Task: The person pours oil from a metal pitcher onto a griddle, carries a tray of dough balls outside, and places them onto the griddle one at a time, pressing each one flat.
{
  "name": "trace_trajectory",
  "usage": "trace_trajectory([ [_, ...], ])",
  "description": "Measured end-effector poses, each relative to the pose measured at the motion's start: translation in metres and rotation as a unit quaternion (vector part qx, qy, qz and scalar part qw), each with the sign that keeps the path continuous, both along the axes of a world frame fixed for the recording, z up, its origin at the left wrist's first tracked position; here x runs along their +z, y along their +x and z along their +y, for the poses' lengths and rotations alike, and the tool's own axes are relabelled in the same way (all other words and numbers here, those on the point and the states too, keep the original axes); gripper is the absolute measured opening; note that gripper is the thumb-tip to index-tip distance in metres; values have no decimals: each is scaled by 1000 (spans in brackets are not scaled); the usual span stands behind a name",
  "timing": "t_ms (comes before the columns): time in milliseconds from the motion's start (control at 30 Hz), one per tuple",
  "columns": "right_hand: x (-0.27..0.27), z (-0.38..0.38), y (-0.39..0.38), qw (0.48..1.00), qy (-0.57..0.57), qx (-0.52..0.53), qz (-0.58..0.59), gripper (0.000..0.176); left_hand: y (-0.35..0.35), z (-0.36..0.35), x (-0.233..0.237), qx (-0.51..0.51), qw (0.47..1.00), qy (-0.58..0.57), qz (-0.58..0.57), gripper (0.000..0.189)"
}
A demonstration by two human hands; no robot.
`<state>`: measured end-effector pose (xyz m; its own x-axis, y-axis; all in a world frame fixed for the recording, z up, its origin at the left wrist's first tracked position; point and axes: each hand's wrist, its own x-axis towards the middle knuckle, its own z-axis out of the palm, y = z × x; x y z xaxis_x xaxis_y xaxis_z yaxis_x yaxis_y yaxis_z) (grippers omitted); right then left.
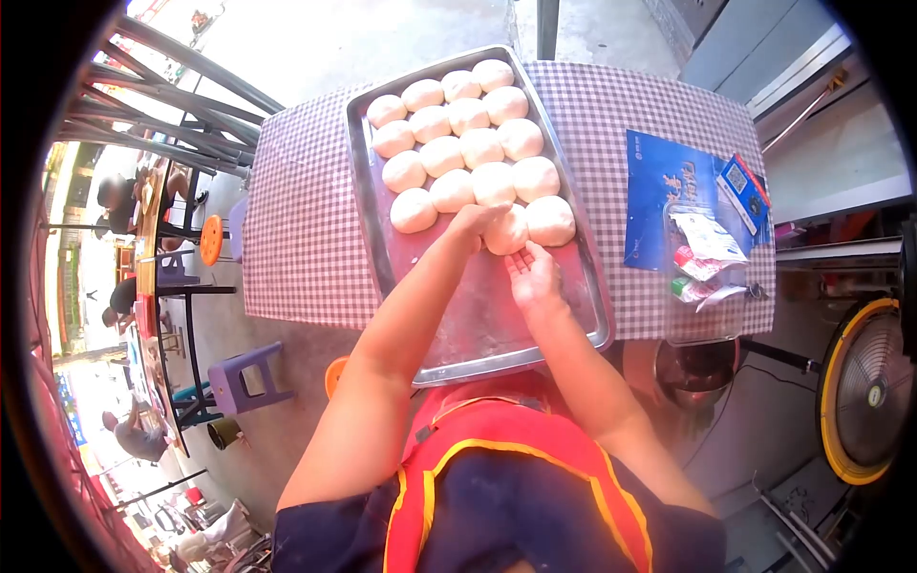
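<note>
A round white dough ball (pixel 505 232) sits between my two hands in the front row on the metal tray (pixel 473 364). My left hand (pixel 472 225) curves around its upper left side, with some fingers hidden behind it. From the lower right, the fingers of my right hand (pixel 534 276) press against its near edge. Just right of it rests another dough ball (pixel 551 221). Behind them, several more dough balls (pixel 441 156) fill the far part of the tray in rows, and the near part shows bare, dusty metal.
A checkered tablecloth (pixel 296 205) covers the table under the tray. On the right lie a blue sheet (pixel 650 205), a QR-code card (pixel 743 194) and a clear plastic container (pixel 705 310) with packets. A fan (pixel 869 392) stands at far right, a purple stool (pixel 250 378) at left.
</note>
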<state>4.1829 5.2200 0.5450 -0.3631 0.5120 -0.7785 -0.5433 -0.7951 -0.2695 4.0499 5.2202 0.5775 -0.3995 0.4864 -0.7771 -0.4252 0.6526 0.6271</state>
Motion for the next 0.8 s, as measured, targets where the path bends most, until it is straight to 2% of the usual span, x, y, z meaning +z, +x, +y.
trace_trajectory([
  [67, -1, 4, 0, 999, -31, -7, 16, 26, 1, -3, -6, -52, 995, 57, 66, 46],
  [167, -3, 4, 0, 999, -32, 4, 0, 25, 3, -10, -37, -121, 966, 78, 213, 54],
  [267, -6, 0, -3, 999, 15, 28, -21, 26, 12, -18, -38, -48, 968, 165, 184, 54],
  [367, -8, -2, -5, 1000, 17, 14, -11, 28, 14, -8, 14, -15, 994, 32, 102, 35],
  [400, -4, -2, -3, 1000, 17, 12, -8, 30, 9, -6, 19, -4, 1000, 11, 28, 36],
  [467, 2, -1, -2, 1000, 18, 10, -1, 33, 8, -4, 30, -13, 1000, 0, -12, 37],
  [567, 2, 1, 1, 1000, 20, 12, 12, 39, 16, -13, 5, 12, 996, 86, 16, 34],
  [667, -1, -1, 9, 996, 39, 35, 69, 50, 37, -34, -14, -75, 937, 172, 296, 33],
  [700, 1, -1, 15, 990, 37, 58, 124, 52, 55, -44, 11, -120, 909, 129, 378, 34],
  [767, 14, -7, 29, 967, 34, 103, 231, 55, 85, -70, 39, -199, 805, 166, 534, 34],
  [800, 30, -10, 37, 967, 24, 113, 228, 61, 99, -85, 47, -237, 740, 183, 602, 34],
])
